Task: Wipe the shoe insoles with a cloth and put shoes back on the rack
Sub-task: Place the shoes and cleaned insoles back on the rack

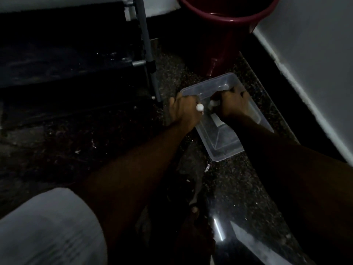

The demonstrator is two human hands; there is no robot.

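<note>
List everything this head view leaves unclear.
Head view only:
1. White item gripped by left hand and right hand: fingers cover most of it; cloth or not, cannot tell.
2. Rack shelves: too dark to see any shoes.
3. Red bucket: far rim cut by the top edge.
4. Clear tub: water inside or not, unclear.
</note>
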